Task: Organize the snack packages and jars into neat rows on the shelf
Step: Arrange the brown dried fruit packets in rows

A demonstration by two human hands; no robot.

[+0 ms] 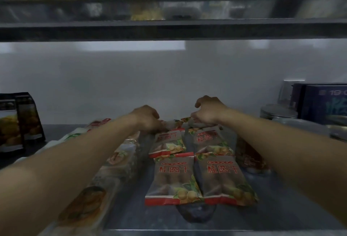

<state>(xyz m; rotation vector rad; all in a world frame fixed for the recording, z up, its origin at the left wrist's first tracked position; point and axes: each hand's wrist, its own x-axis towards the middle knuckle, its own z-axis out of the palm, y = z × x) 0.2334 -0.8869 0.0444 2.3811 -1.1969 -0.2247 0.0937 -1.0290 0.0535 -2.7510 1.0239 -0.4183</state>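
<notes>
Clear snack bags with red print and red bottom bands lie flat in two columns on the grey shelf (277, 203): two front bags (172, 177) (223, 177) and two behind them (168, 143) (210, 140). Further back, a third row of the same bags (176, 123) is partly hidden. My left hand (148, 118) grips the top edge of a back bag on the left. My right hand (208, 111) pinches the top edge of the back bag beside it. Both arms reach deep into the shelf.
A row of clear packages (116, 162) runs under my left arm. Two dark standing pouches (16, 123) are at far left. At right stand lidded jars (277, 112) and a blue box (323, 102). A dark red bag (247, 153) lies under my right arm. Another shelf (169, 29) hangs overhead.
</notes>
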